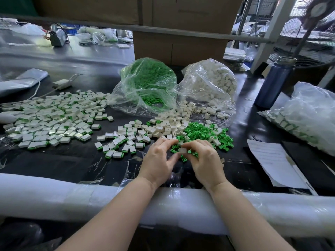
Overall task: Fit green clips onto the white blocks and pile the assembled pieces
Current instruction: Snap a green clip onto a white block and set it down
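Note:
My left hand (157, 160) and my right hand (204, 158) meet over the black table, fingertips pinching one white block (182, 150) between them. Whether a green clip sits in it I cannot tell. Loose green clips (203, 132) lie just beyond my right hand, mixed with loose white blocks (166, 127). Assembled white-and-green pieces form a small group (119, 142) left of my hands and a large pile (52, 116) at far left.
An open bag of green clips (150, 84) and a bag of white blocks (210, 82) stand behind the loose parts. A blue bottle (273, 84), another bag of pieces (306, 116) and a paper sheet (272, 160) are right. A foam-wrapped bar (72, 196) pads the near edge.

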`<state>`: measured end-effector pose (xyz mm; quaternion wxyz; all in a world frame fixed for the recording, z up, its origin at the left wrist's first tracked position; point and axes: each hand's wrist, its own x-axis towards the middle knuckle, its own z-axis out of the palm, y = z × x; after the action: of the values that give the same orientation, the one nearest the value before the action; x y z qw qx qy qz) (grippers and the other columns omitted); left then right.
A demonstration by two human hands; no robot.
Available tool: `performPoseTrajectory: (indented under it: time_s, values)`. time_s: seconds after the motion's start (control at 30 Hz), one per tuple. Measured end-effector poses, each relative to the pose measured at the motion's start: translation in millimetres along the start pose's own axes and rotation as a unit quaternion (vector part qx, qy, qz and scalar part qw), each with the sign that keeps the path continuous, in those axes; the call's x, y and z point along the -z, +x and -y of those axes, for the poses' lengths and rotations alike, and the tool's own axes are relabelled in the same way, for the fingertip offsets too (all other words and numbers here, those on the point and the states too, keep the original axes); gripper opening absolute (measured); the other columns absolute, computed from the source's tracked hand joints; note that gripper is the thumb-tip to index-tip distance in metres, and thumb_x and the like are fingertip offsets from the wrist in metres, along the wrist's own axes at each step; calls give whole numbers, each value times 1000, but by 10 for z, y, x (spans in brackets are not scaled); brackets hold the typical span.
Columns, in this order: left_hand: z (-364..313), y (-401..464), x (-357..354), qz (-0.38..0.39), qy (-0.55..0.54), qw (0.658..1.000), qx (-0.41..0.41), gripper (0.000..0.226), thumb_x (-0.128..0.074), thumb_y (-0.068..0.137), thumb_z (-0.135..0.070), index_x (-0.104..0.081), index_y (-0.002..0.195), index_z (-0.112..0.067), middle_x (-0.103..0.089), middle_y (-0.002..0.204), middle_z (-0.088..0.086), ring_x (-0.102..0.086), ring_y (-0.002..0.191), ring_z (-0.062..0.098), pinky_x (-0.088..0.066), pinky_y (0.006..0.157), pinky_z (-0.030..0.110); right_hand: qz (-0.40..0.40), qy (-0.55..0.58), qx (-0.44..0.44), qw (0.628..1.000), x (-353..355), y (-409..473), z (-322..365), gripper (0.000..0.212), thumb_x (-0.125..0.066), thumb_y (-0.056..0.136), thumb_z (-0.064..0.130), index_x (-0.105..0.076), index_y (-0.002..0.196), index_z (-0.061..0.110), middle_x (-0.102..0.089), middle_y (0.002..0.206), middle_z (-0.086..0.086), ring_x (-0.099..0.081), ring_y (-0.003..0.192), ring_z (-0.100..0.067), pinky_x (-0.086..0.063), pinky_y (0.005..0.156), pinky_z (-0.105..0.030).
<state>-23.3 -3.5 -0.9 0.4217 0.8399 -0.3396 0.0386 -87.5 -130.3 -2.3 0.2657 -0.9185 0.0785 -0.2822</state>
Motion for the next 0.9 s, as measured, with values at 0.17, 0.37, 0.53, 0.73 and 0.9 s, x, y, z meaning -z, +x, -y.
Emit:
performPoseTrajectory:
  time_s: [0.17, 0.37, 0.53, 0.73, 0.9]
  values:
    - [5, 0, 8, 2, -34, 999, 26, 21, -65, 84, -9, -69, 104, -14, -58, 94, -8, -59, 92, 12, -42, 89, 16, 29, 11, -26, 999, -2, -16, -6, 21, -72, 77, 6, -69, 96, 13, -67, 92, 3, -58, 92, -16, -45, 84, -26]
    - [25, 16, 9, 7, -80, 994, 78, 9, -67, 83, -8, -65, 85, -16, -64, 82, -5, -62, 80, 13, -48, 81, 20, 28, -88, -45, 995, -34, -17, -55, 19, -71, 79, 31, -69, 88, 15, -62, 94, 3, -52, 96, -18, -34, 86, -28]
    - [33, 13, 12, 14, -94, 992, 88, 8, -68, 83, -11, -62, 83, -18, -62, 78, -9, -59, 76, 6, -42, 70, 3, 43, -157, -38, 986, -79, -19, -74, 21, -61, 86, 39, -65, 95, 20, -58, 101, 6, -48, 103, -16, -26, 87, -26]
    - [34, 12, 7, 22, -120, 987, 99, 7, -67, 83, -13, -62, 83, -18, -69, 84, -1, -63, 79, 12, -48, 70, 9, 26, -166, -40, 985, -76, -12, -88, 18, -51, 93, 31, -62, 96, 17, -57, 99, 3, -48, 99, -17, -28, 85, -26]
    - [46, 17, -3, 29, -135, 985, 104, 9, -66, 84, -12, -60, 83, -19, -69, 86, 2, -64, 82, 16, -51, 77, 19, -22, -77, -66, 995, -23, -23, -28, 12, -52, 94, 19, -59, 91, 10, -65, 81, -4, -58, 76, -24, -33, 64, -28]
